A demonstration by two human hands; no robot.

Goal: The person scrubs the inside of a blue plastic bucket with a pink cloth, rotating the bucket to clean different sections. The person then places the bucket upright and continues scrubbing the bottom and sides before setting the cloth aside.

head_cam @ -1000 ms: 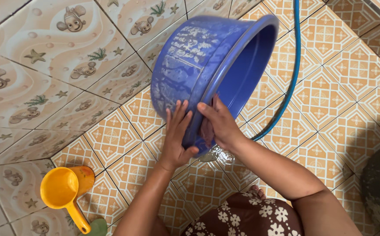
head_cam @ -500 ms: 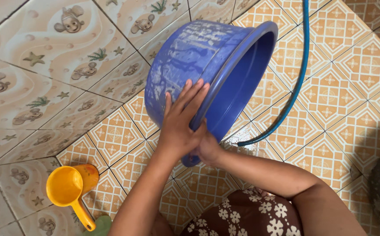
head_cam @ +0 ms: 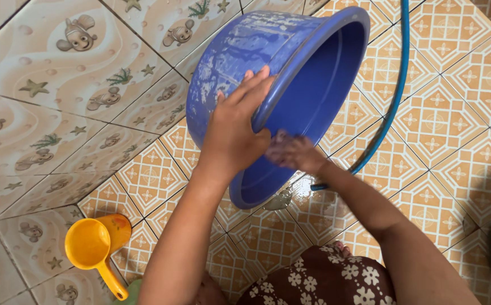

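Tiled walls with cartoon fish and starfish fill the left of the view and meet an orange-patterned floor (head_cam: 443, 121) that runs off to the right and looks wet near the middle. Low at the left, an orange scoop (head_cam: 94, 247) with a long handle lies on the floor, mouth up, well apart from both hands.

Right of it, the left hand (head_cam: 235, 131) lies flat against the outside wall of a blue basin (head_cam: 239, 56), fingers spread and pointing up toward the rim, thumb hooked at the rim's edge. Its grip is apart, pressed on the basin rather than wrapped round it.

The basin stands tipped on its side, its lowest rim edge on the floor just ahead of the person's lap, its base leaning up toward the wall and its mouth open to the right. Pale streaks mark its outer wall.

The right hand (head_cam: 291, 152) sits just inside that mouth, touching the inner wall near the lower rim. It is blurred, so whether its fingers close on a cloth or anything else cannot be told. Both hands touch the basin, one on each side of the same stretch of wall.

Further right, a blue hose (head_cam: 395, 93) curves down across the floor, its end near the basin's lower rim.
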